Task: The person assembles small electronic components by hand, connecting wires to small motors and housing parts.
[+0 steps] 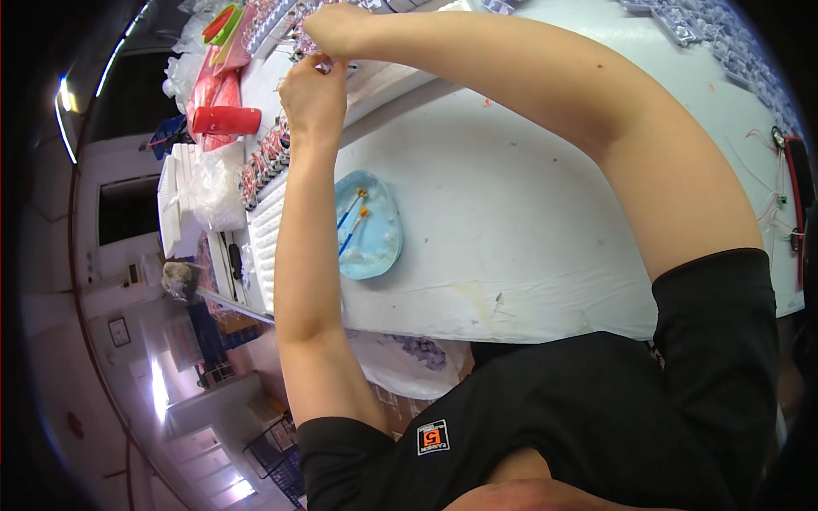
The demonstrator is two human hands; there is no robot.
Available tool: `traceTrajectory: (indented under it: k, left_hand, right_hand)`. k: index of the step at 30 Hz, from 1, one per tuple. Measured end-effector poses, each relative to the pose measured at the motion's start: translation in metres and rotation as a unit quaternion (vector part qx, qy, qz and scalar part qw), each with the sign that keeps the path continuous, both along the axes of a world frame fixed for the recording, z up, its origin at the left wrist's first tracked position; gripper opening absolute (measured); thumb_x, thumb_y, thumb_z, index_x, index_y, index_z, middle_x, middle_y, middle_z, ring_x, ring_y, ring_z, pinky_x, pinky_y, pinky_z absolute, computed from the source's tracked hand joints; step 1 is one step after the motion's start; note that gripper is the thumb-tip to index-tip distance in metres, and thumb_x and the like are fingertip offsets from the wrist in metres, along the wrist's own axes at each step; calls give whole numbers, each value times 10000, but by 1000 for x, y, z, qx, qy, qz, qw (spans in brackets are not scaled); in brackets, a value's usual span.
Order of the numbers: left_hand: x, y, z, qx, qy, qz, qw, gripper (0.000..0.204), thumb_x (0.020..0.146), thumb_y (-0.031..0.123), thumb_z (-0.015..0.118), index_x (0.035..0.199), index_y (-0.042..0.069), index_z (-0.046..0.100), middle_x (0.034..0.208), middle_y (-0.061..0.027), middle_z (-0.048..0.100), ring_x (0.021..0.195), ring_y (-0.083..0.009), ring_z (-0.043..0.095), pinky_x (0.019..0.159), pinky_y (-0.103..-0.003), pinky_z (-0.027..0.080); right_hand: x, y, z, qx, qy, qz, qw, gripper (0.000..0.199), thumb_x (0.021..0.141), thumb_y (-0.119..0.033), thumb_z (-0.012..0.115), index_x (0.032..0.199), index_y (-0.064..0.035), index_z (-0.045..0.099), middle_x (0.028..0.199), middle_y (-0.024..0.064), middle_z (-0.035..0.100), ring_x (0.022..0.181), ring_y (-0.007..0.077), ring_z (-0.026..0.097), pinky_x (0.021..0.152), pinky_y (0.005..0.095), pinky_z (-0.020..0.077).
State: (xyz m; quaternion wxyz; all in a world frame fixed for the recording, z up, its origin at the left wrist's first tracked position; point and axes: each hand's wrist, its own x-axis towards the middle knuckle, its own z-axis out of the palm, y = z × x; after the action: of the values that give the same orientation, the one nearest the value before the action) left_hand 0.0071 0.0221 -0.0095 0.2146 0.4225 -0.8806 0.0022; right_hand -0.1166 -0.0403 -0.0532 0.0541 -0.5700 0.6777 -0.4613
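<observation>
My left hand [313, 95] reaches to the far left part of the table with its fingers curled together. My right hand [337, 32] comes across from the right and meets it there, fingers bent inward. Both hands are closed over small wired parts [294, 43] with reddish and white leads. What sits between the fingertips is too small and partly hidden to name. Beside and behind my left forearm lie more wired parts [266, 162], in a row on a white ridged foam tray [267, 247].
Right of my left forearm is a light-blue dish [388, 223] with two blue-handled brushes [356, 228]. A red cylinder [226, 120] and a clear plastic bag [217, 186] stand at left. Clear plastic pieces [724, 43] pile up at far right, near a red bar [796, 209] and thin wires.
</observation>
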Motion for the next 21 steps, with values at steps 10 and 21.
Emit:
traceTrajectory:
  k: [10,21]
  left_hand:
    - [-2,-46,-2,-80,-88,-111,987,286,776,238,763,989,48,752,971,-189,744,934,-398,709,887,-445,551]
    - [-6,-63,0,-84,-138,-66,985,382,787,356,760,1025,59,792,701,-74,746,717,-197,746,853,-333,555]
  right_hand:
    - [-17,66,29,20,181,66,981,206,885,-137,645,1025,-13,731,964,194,737,897,320,727,784,451,574]
    - [-40,166,53,59,214,98,970,205,889,-135,656,1037,-14,730,952,184,740,893,305,727,788,440,573]
